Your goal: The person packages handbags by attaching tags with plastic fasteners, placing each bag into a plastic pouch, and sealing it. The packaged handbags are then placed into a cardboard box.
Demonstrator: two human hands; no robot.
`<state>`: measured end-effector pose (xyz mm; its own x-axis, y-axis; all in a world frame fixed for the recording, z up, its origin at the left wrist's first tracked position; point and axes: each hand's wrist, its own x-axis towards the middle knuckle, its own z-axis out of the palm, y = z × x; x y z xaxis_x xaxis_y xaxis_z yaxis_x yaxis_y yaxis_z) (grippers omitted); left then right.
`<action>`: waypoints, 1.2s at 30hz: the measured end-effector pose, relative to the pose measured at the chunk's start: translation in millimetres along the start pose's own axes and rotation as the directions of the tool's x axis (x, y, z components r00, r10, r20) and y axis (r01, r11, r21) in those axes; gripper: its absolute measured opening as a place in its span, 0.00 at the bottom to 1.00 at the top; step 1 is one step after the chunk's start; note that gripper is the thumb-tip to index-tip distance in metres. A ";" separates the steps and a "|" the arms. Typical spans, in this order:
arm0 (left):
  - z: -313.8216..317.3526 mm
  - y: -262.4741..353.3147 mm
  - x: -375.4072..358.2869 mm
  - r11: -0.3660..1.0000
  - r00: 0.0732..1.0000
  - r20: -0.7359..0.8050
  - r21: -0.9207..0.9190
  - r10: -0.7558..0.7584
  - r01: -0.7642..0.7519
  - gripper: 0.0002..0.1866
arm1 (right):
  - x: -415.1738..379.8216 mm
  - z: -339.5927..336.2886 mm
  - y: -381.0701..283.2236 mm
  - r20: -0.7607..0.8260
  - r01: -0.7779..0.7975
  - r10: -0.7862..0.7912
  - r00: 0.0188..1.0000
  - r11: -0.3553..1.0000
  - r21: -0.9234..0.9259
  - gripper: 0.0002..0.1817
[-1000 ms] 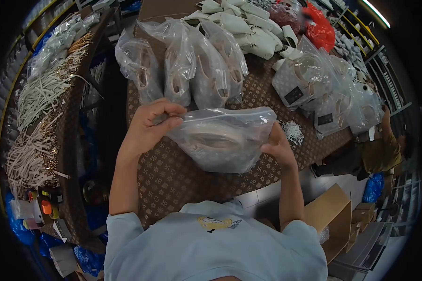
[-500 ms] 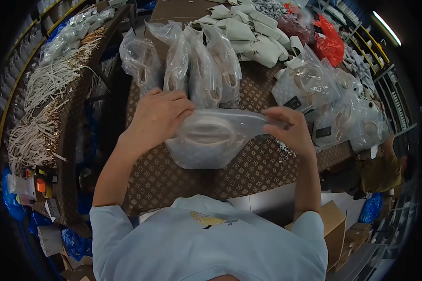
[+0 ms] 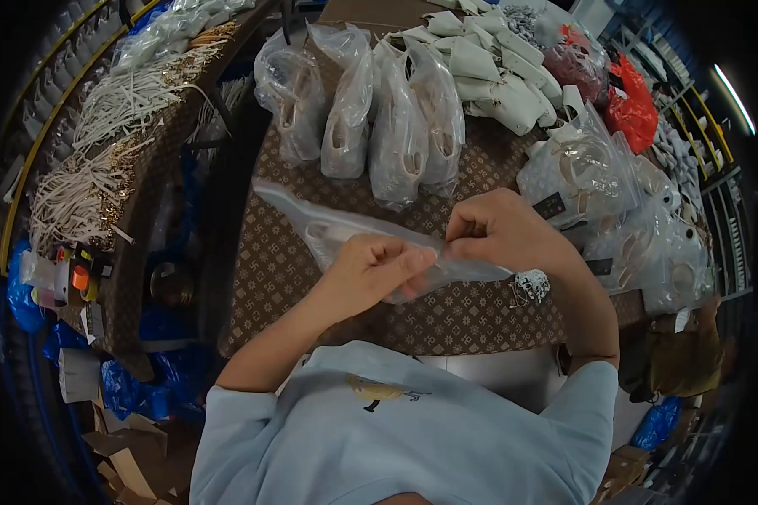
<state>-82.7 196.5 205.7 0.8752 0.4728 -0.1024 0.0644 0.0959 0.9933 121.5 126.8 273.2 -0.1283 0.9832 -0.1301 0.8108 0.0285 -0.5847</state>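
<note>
Head cam: I see L hand (image 3: 364, 276) & R hand (image 3: 507, 229) both pinched on clear bag (image 3: 305, 220), fingertips nr ea. other, over patterned tabletop (image 3: 268, 282).

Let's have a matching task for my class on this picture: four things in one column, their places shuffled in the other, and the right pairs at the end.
Things
1. Zip bag
2. Straps
3. String
4. White pieces

Places
A. Heaped on the far part of the main table
B. Near the right forearm, in a small tangle
C. At the fingertips of the left hand and the right hand
D. Piled on the side table at the left

Pairs: 1-C, 2-D, 3-B, 4-A
</note>
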 end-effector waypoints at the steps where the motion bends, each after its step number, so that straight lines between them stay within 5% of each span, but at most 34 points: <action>1: 0.1 0.9 6.7 0.997 1.000 -0.014 -0.079 -0.020 0.019 0.18 | -2.4 1.5 -2.7 0.022 -0.030 0.029 0.999 0.998 0.054 0.13; 6: 2.5 -5.9 12.9 0.988 0.996 -0.030 -0.131 -0.089 0.084 0.20 | -8.2 14.2 8.7 0.105 -0.079 0.047 0.993 0.944 0.321 0.15; 12: 3.3 -36.4 11.5 0.951 0.983 -0.009 -0.251 0.182 -0.178 0.17 | -4.3 20.8 11.5 0.077 -0.120 0.095 0.993 0.869 0.480 0.11; 14: 3.7 -40.3 12.6 0.929 0.960 -0.039 -0.243 0.279 -0.280 0.15 | -5.2 22.7 -2.0 -0.083 0.040 -0.017 0.996 0.959 0.282 0.09; 18: -1.3 -46.0 14.7 0.942 0.950 0.002 -0.132 0.312 -0.309 0.11 | -2.1 21.2 -17.1 0.013 -0.089 0.088 0.996 0.993 0.073 0.13; 21: -3.5 -51.6 13.3 0.927 0.926 -0.034 0.030 0.376 -0.375 0.10 | 2.3 39.5 -14.7 -0.169 -0.044 0.030 0.985 0.996 -0.080 0.09; 23: -2.7 -58.5 8.6 0.852 0.866 -0.044 0.212 0.498 -0.479 0.07 | 9.8 52.0 -4.9 -0.525 -0.020 -0.187 0.831 0.931 -0.364 0.08; 24: 2.2 -66.5 3.0 0.853 0.868 -0.032 0.208 0.495 -0.478 0.07 | 12.1 47.4 1.5 -0.531 -0.032 -0.176 0.829 0.933 -0.359 0.08; 26: 16.6 -83.9 -11.1 0.676 0.707 0.061 0.245 0.705 -0.695 0.06 | 14.7 28.6 18.4 -0.690 -0.242 -0.110 0.715 0.887 -0.393 0.07; 28: 5.0 -95.0 -18.5 0.756 0.777 0.104 0.180 0.621 -0.629 0.05 | 13.6 34.3 16.2 -0.684 -0.293 -0.057 0.727 0.875 -0.385 0.06; 30: -7.9 -116.5 -20.3 0.922 0.946 0.017 0.221 0.323 -0.319 0.05 | 14.5 40.2 13.1 -0.669 -0.263 -0.106 0.735 0.866 -0.426 0.04; 31: -15.4 -121.9 -20.7 0.892 0.940 0.007 0.312 0.341 -0.326 0.06 | 14.2 42.2 9.3 -0.673 -0.276 -0.096 0.734 0.863 -0.423 0.04; 33: -25.3 -118.6 -28.5 0.820 0.950 0.066 0.490 0.304 -0.296 0.07 | 15.4 46.7 -3.4 -0.498 0.025 -0.391 0.774 0.804 -0.594 0.06; 34: -28.9 -108.2 -32.6 0.710 0.960 0.109 0.652 0.259 -0.266 0.07 | 16.8 52.1 -13.0 -0.501 0.019 -0.387 0.774 0.805 -0.593 0.06; 36: -27.1 -71.2 -42.8 0.679 0.934 0.077 0.667 0.348 -0.308 0.06 | 15.5 63.0 -29.0 -0.383 0.111 -0.367 0.848 0.828 -0.549 0.07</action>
<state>-137.8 193.2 137.9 0.8768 0.4079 0.2545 0.0940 -0.6647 0.7412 60.0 129.9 237.7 -0.1879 0.8923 0.4105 0.9711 0.2314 -0.0586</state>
